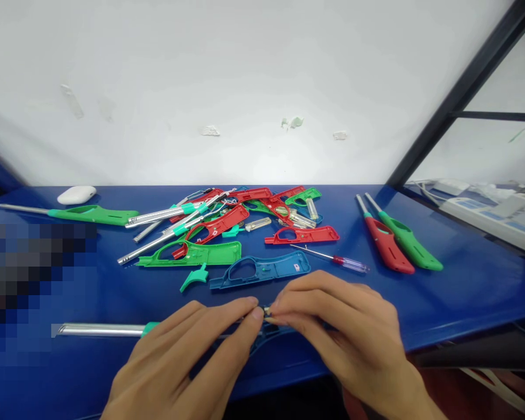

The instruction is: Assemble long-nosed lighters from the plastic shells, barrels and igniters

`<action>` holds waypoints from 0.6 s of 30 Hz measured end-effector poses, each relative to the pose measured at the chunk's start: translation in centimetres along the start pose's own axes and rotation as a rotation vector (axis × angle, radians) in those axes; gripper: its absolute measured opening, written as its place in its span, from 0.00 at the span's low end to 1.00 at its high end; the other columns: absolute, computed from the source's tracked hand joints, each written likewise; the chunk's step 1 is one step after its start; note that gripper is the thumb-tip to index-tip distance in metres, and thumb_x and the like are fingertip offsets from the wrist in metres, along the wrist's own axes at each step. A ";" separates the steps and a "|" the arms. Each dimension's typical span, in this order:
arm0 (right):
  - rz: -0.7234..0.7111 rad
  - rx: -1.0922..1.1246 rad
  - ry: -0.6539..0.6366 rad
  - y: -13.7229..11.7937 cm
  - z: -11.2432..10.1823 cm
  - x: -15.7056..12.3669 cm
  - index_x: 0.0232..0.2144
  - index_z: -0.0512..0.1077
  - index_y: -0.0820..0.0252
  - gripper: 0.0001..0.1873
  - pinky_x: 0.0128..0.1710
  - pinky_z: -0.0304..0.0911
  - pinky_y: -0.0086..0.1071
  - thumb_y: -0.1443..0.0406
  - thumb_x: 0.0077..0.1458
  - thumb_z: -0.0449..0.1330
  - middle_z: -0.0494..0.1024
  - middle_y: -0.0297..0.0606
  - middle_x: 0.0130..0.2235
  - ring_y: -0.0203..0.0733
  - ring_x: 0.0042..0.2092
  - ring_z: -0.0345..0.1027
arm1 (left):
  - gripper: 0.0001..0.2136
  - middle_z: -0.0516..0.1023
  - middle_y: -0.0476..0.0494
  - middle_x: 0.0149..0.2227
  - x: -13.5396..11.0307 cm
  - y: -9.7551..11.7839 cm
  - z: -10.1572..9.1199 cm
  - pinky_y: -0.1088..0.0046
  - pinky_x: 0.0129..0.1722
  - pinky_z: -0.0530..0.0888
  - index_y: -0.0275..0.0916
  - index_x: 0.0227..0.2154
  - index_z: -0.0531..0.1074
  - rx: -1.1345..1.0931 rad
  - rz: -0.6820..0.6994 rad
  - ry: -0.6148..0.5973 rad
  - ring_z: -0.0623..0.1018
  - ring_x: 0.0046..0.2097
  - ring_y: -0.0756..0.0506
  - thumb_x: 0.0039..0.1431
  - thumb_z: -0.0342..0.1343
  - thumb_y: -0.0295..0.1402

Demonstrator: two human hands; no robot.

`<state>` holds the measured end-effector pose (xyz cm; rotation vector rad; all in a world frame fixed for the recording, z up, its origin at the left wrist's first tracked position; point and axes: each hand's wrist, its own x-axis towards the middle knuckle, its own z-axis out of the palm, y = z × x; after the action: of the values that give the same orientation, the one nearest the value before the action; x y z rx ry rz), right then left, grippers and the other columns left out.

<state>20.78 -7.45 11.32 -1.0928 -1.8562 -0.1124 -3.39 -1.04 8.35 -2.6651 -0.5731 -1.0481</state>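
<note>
My left hand (192, 350) is closed, its thumb and forefinger pinching at a small dark piece that I cannot make out. Facing it, my right hand (345, 326) pinches a small pale bit at the same spot. Below the fingertips lies a blue lighter casing half (273, 333), mostly hidden by the hands. A metal lighter tube (100, 330) with a teal collar sticks out left of my left hand. Just beyond the hands lie another blue casing half (284, 265), a green casing half (219, 254) and a teal trigger (195, 277).
Further back is a pile of red and green casing halves, metal tubes (166, 217) and clear fuel tanks (258, 224). A screwdriver (350, 263) and whole red (387, 245) and green lighters (413, 242) lie right. A green lighter (91, 214) and white case (77, 195) lie left.
</note>
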 end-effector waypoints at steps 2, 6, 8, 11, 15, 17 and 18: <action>0.006 0.014 -0.010 0.0 0.1 -0.1 0.41 0.81 0.60 0.05 0.44 0.74 0.19 0.73 0.70 0.66 0.87 0.32 0.38 0.32 0.38 0.82 | 0.23 0.88 0.51 0.53 -0.1 0.1 0.1 0.66 0.61 0.80 0.50 0.63 0.75 -0.017 0.012 0.001 0.88 0.50 0.46 0.73 0.49 0.22; 0.011 0.024 -0.016 0.0 0.1 -0.1 0.42 0.80 0.60 0.06 0.45 0.73 0.19 0.74 0.69 0.66 0.86 0.32 0.38 0.32 0.38 0.82 | 0.22 0.88 0.53 0.52 -0.1 0.1 0.3 0.67 0.64 0.78 0.50 0.61 0.77 -0.047 0.002 0.064 0.88 0.51 0.48 0.74 0.47 0.22; 0.014 0.019 -0.018 -0.1 0.1 -0.1 0.41 0.80 0.60 0.06 0.44 0.73 0.19 0.74 0.69 0.66 0.86 0.33 0.38 0.33 0.38 0.82 | 0.22 0.88 0.53 0.52 -0.2 0.1 0.4 0.67 0.64 0.78 0.50 0.60 0.78 -0.062 0.001 0.071 0.88 0.51 0.48 0.74 0.47 0.22; 0.031 0.010 -0.021 -0.1 0.2 0.2 0.40 0.79 0.59 0.07 0.40 0.74 0.21 0.73 0.71 0.64 0.85 0.33 0.37 0.33 0.35 0.81 | 0.23 0.88 0.53 0.52 -0.2 0.1 0.5 0.66 0.63 0.79 0.51 0.60 0.78 -0.070 -0.003 0.068 0.88 0.51 0.47 0.74 0.46 0.22; 0.055 -0.002 -0.044 -0.2 0.3 0.3 0.38 0.78 0.57 0.09 0.37 0.72 0.20 0.70 0.74 0.61 0.83 0.32 0.36 0.31 0.33 0.79 | 0.23 0.88 0.52 0.52 -0.5 0.1 0.6 0.65 0.64 0.79 0.50 0.61 0.77 -0.065 -0.006 0.082 0.88 0.51 0.47 0.75 0.46 0.22; 0.060 -0.010 -0.068 -0.1 0.3 0.3 0.39 0.77 0.57 0.10 0.35 0.70 0.21 0.69 0.75 0.59 0.82 0.33 0.37 0.31 0.33 0.78 | 0.23 0.88 0.52 0.52 -0.8 0.0 0.6 0.64 0.65 0.78 0.51 0.61 0.77 -0.073 0.003 0.066 0.87 0.52 0.47 0.74 0.47 0.22; 0.061 -0.013 -0.083 -0.1 0.3 0.3 0.39 0.76 0.57 0.10 0.34 0.69 0.22 0.68 0.76 0.58 0.82 0.33 0.37 0.31 0.34 0.78 | 0.23 0.87 0.53 0.53 -0.9 -0.1 0.5 0.65 0.66 0.76 0.51 0.60 0.78 -0.077 0.007 0.060 0.87 0.53 0.47 0.74 0.48 0.22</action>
<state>20.43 -7.18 11.46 -1.1778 -1.8962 -0.0447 -3.71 -1.06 7.34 -2.6889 -0.5216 -1.1668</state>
